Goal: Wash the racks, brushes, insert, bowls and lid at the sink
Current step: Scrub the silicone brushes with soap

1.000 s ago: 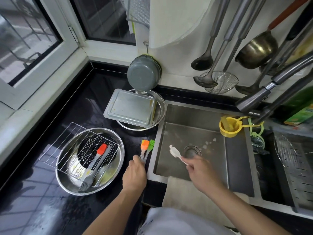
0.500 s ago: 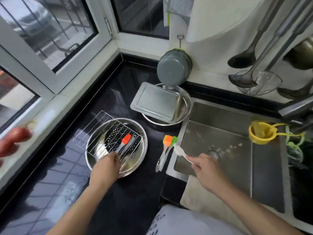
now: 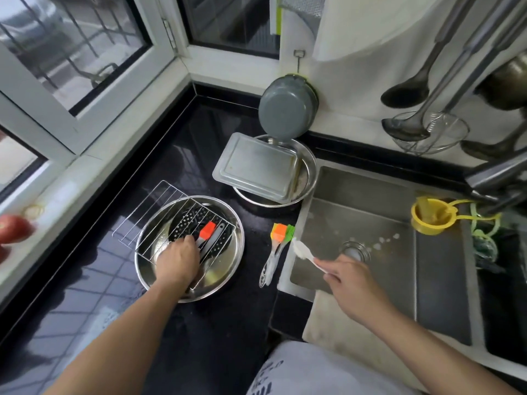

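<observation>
The left hand point(image 3: 178, 262) is down in the big round bowl point(image 3: 228, 269) on the black counter point(image 3: 199, 138). Its fingers curl on the wire rack point(image 3: 159, 209) that lies across the bowl (I cannot tell how tight the hold is). A brush with a red tip point(image 3: 207, 230) lies on the rack, just beside the fingers. The right hand point(image 3: 349, 276) pinches a small white brush point(image 3: 303, 250) over the left edge of the sink point(image 3: 370, 223). Two more brushes point(image 3: 278, 243), orange and green, lie on the counter between the bowl and the sink. Farther back, a flat metal lid point(image 3: 256, 166) leans on another bowl point(image 3: 309, 169).
</observation>
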A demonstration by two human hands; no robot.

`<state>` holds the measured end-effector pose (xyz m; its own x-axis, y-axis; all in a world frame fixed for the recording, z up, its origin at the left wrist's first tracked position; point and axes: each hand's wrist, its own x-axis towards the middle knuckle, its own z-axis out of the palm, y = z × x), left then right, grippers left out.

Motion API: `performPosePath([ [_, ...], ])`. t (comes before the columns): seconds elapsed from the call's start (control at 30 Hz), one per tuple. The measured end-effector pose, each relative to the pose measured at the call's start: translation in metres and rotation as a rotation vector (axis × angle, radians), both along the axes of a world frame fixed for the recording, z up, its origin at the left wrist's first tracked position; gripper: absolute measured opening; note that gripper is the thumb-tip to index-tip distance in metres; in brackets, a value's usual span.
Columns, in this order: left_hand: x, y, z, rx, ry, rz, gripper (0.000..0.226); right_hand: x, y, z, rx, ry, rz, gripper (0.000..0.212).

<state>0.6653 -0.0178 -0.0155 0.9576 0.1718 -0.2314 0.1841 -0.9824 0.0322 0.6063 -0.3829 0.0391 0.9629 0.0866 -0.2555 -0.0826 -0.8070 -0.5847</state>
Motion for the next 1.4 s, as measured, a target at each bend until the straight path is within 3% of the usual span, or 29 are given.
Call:
performPosePath([
  [0.23, 0.001, 0.014, -0.002, 0.025, 0.028, -0.019, 0.012, -0.003, -0.006, 0.001, 0.006, 0.000, -0.004, 0.043],
  [0.37, -0.004, -0.007, 0.022, -0.042, -0.085, 0.032, 0.013, -0.006, -0.010, 0.001, 0.030, 0.000, -0.002, 0.044],
  [0.43, -0.007, -0.034, 0.044, -0.371, -0.107, 0.202, 0.012, -0.008, -0.016, 0.009, 0.076, -0.007, -0.035, 0.045],
  [0.57, -0.033, -0.121, 0.098, -1.529, 0.234, 0.488, 0.044, -0.015, -0.048, 0.035, 0.163, -0.085, -0.152, 0.047],
  [0.63, -0.044, -0.163, 0.113, -1.741, 0.385, 0.480, 0.060, -0.017, -0.069, 0.053, 0.170, -0.163, -0.193, 0.048],
  [0.77, -0.054, -0.230, 0.124, -1.829, 0.548, 0.427, 0.056, -0.033, -0.091, 0.088, 0.002, -0.335, -0.003, 0.054],
  [0.83, -0.057, -0.251, 0.128, -1.836, 0.631, 0.331, 0.057, -0.044, -0.096, 0.086, -0.099, -0.310, 0.157, 0.059],
  [0.93, -0.058, -0.270, 0.132, -1.828, 0.694, 0.211, 0.065, -0.032, -0.122, 0.079, -0.257, -0.286, 0.042, 0.060],
  [1.0, -0.059, -0.279, 0.132, -1.821, 0.712, 0.202, 0.065, -0.030, -0.136, 0.082, -0.254, -0.256, -0.029, 0.057],
  [1.13, -0.058, -0.290, 0.132, -1.830, 0.727, 0.208, 0.063, -0.049, -0.134, 0.088, -0.195, -0.272, 0.084, 0.054],
  [1.23, -0.057, -0.300, 0.133, -1.830, 0.737, 0.239, 0.069, -0.037, -0.147, 0.085, -0.240, -0.296, -0.008, 0.053],
  [1.4, -0.060, -0.305, 0.136, -1.844, 0.769, 0.244, 0.066, -0.047, -0.148, 0.085, -0.182, -0.261, 0.093, 0.056],
])
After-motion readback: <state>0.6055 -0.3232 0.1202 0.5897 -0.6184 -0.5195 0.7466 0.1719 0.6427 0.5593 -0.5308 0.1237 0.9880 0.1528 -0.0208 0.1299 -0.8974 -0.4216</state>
